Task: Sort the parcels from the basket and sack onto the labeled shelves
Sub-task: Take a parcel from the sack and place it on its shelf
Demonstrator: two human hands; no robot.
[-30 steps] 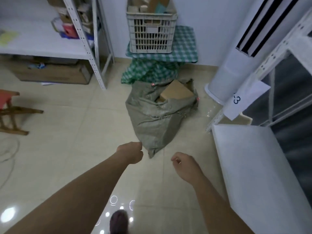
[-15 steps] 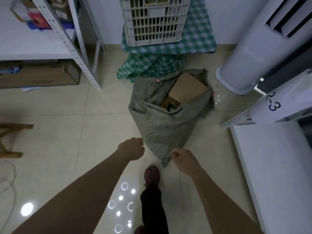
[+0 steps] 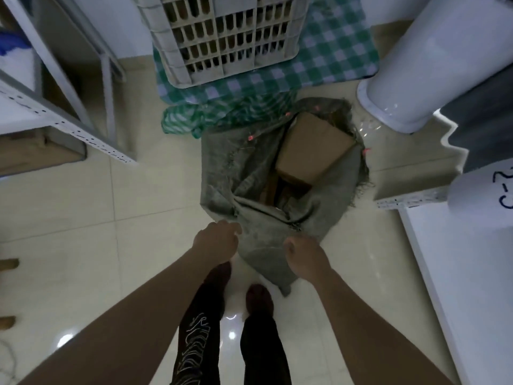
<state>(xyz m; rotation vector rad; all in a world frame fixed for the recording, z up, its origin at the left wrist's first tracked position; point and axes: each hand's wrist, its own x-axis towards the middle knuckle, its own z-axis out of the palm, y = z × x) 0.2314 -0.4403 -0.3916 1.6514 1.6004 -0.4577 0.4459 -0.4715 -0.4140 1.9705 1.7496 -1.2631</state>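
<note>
Grey woven sack [image 3: 266, 240]: open on floor, brown cardboard parcel [image 3: 313, 148] inside.
Left hand [image 3: 218, 241]: loosely curled, empty.
Right hand [image 3: 304, 252]: same, over sack.

A checked cloth [image 3: 327, 51] lies beside what looks like a white floor appliance [image 3: 433, 59].

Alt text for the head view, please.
Both hands, left hand and right hand, loosely curled and empty, hover over a grey sack on the floor; a cardboard box shows in its mouth. Behind it sits a basket.
</note>
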